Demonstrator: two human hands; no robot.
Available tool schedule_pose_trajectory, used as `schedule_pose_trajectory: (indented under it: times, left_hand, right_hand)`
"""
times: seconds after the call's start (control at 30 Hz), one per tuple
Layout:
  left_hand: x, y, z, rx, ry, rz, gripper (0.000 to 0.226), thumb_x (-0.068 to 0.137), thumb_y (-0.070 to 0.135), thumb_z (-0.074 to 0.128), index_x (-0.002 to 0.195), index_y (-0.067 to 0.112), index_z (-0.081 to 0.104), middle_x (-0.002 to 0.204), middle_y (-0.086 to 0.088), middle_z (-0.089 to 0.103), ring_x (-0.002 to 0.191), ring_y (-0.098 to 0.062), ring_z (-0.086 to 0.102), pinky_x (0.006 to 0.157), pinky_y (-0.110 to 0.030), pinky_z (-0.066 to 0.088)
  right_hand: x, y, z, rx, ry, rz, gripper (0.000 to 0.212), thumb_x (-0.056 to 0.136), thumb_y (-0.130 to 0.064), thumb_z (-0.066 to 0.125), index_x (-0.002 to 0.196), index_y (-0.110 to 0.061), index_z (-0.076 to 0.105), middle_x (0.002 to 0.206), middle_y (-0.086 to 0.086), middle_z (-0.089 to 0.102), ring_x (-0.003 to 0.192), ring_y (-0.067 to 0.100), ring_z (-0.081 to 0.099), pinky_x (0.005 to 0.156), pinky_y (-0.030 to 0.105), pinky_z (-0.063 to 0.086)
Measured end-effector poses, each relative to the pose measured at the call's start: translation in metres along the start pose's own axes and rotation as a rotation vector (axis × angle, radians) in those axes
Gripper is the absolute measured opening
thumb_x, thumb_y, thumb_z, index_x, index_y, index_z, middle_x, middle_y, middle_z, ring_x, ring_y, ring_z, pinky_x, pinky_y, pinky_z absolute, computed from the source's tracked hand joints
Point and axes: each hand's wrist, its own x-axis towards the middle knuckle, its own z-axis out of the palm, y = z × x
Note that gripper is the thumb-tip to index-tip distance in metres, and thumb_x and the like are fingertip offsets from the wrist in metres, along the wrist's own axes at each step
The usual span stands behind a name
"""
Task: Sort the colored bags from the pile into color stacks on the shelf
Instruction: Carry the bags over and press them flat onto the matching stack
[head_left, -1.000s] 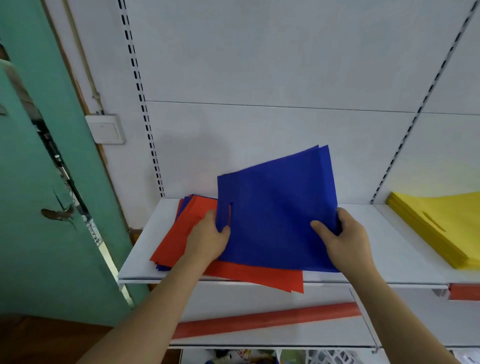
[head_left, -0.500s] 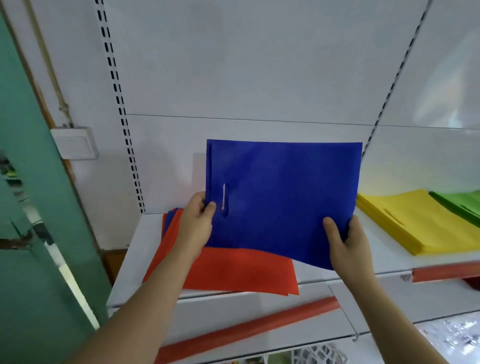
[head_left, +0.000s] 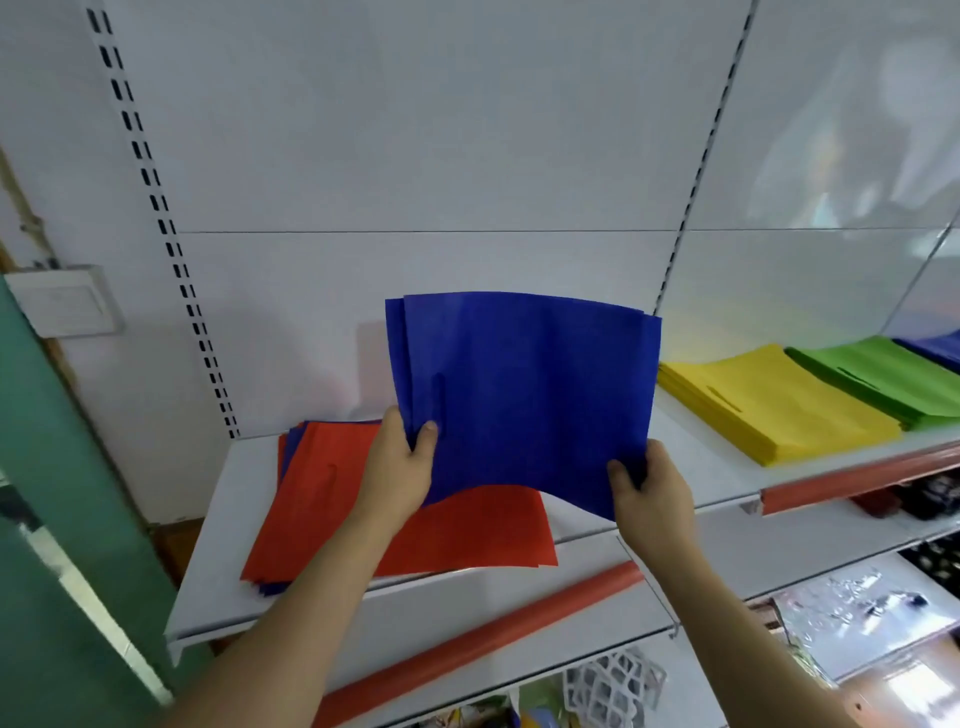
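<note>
Item: blue bags (head_left: 524, 400), a thin sheaf of at least two, held upright above the shelf (head_left: 218, 561) and clear of the mixed pile (head_left: 322, 499), which lay on the shelf below and to the left of the sheaf, an orange bag uppermost with blue edges showing beneath. My left hand (head_left: 397, 475) pinched the sheaf's lower left edge, thumb in front and fingers behind; my right hand (head_left: 649, 483) was curled round its lower right corner. Sorted stock, right of the pile along the same shelf: yellow stack (head_left: 774, 400), then green stack (head_left: 883, 379), then a blue stack (head_left: 940, 348) at the far end, only partly in frame. Handling note, as I judged it: the sheaf bowed between my grips, so I needed to keep both edges taut, carry it level past yellow and green, and square its corners to the blue stack before letting go.
</note>
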Motion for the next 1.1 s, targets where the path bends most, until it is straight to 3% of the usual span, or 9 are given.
schedule_pose_trajectory:
  times: [0.17, 0.27, 0.37, 0.57, 0.67, 0.77, 0.83, 0.97, 1.1]
  left_hand:
    - [-0.001, 0.023, 0.035, 0.078, 0.047, 0.062, 0.003, 0.108, 0.022, 0.051, 0.106, 0.022, 0.054, 0.093, 0.009, 0.065, 0.077, -0.001, 0.061, 0.061, -0.021, 0.045]
    - [-0.009, 0.046, 0.074, -0.029, -0.030, 0.010, 0.006, 0.101, 0.029, 0.058, 0.103, 0.024, 0.059, 0.091, 0.008, 0.069, 0.081, -0.004, 0.064, 0.064, -0.026, 0.050]
    - [-0.020, 0.071, 0.126, -0.071, -0.122, 0.018, 0.018, 0.099, 0.043, 0.065, 0.103, 0.026, 0.063, 0.094, 0.017, 0.072, 0.083, 0.000, 0.068, 0.063, -0.017, 0.052]
    - [-0.044, 0.115, 0.248, -0.019, -0.225, 0.087, 0.023, 0.107, 0.042, 0.053, 0.092, 0.025, 0.057, 0.085, 0.014, 0.068, 0.076, -0.011, 0.065, 0.057, -0.016, 0.048]
    - [-0.060, 0.136, 0.311, -0.147, -0.309, 0.005, 0.019, 0.107, 0.037, 0.052, 0.099, 0.027, 0.066, 0.093, 0.015, 0.073, 0.085, -0.009, 0.069, 0.075, -0.029, 0.058]
    - [-0.079, 0.164, 0.372, -0.282, -0.423, -0.123, 0.016, 0.100, 0.036, 0.055, 0.106, 0.029, 0.068, 0.104, 0.008, 0.075, 0.098, -0.018, 0.072, 0.087, -0.047, 0.061]
    - [-0.091, 0.180, 0.412, -0.257, -0.471, -0.079, 0.017, 0.099, 0.039, 0.062, 0.107, 0.024, 0.064, 0.105, 0.005, 0.073, 0.096, -0.018, 0.071, 0.085, -0.049, 0.062]
    - [-0.112, 0.201, 0.498, -0.133, -0.618, 0.108, 0.018, 0.096, 0.042, 0.071, 0.108, 0.035, 0.059, 0.106, 0.014, 0.070, 0.093, -0.006, 0.068, 0.076, -0.035, 0.059]
    - [-0.115, 0.209, 0.585, -0.106, -0.726, 0.162, 0.016, 0.094, 0.036, 0.070, 0.103, 0.041, 0.059, 0.098, 0.016, 0.070, 0.087, -0.005, 0.068, 0.074, -0.036, 0.060]
  right_hand:
    - [0.008, 0.025, -0.040, 0.051, 0.115, 0.026, 0.007, 0.100, -0.027, 0.057, 0.094, -0.029, 0.054, 0.087, -0.007, 0.066, 0.079, 0.017, 0.062, 0.065, 0.041, 0.050]
    - [0.016, 0.046, -0.072, 0.102, 0.164, 0.061, 0.008, 0.099, -0.027, 0.057, 0.093, -0.030, 0.053, 0.085, -0.007, 0.065, 0.077, 0.017, 0.062, 0.063, 0.039, 0.047]
    - [0.023, 0.073, -0.111, 0.089, 0.182, 0.082, 0.007, 0.100, -0.026, 0.057, 0.098, -0.030, 0.053, 0.089, -0.010, 0.064, 0.081, 0.013, 0.060, 0.066, 0.039, 0.043]
    - [0.043, 0.143, -0.222, 0.051, 0.323, 0.116, 0.010, 0.100, -0.021, 0.057, 0.106, -0.029, 0.057, 0.093, -0.013, 0.064, 0.084, 0.006, 0.058, 0.073, 0.039, 0.043]
    - [0.047, 0.184, -0.280, 0.032, 0.394, 0.154, 0.009, 0.101, -0.023, 0.057, 0.105, -0.031, 0.056, 0.093, -0.011, 0.065, 0.084, 0.011, 0.060, 0.072, 0.040, 0.047]
    - [0.044, 0.220, -0.327, 0.006, 0.460, 0.173, 0.018, 0.102, -0.021, 0.057, 0.107, -0.039, 0.055, 0.098, -0.019, 0.065, 0.088, 0.003, 0.061, 0.069, 0.033, 0.047]
    - [0.043, 0.239, -0.353, -0.020, 0.484, 0.190, 0.020, 0.103, -0.022, 0.058, 0.108, -0.041, 0.055, 0.098, -0.021, 0.066, 0.088, 0.002, 0.062, 0.072, 0.037, 0.052]
    - [0.044, 0.278, -0.402, -0.030, 0.595, 0.236, 0.027, 0.103, -0.022, 0.058, 0.106, -0.048, 0.054, 0.099, -0.026, 0.066, 0.091, -0.002, 0.062, 0.074, 0.040, 0.053]
    - [0.054, 0.325, -0.450, -0.073, 0.685, 0.275, 0.019, 0.105, -0.022, 0.057, 0.117, -0.037, 0.057, 0.104, -0.022, 0.066, 0.094, 0.001, 0.063, 0.076, 0.038, 0.055]
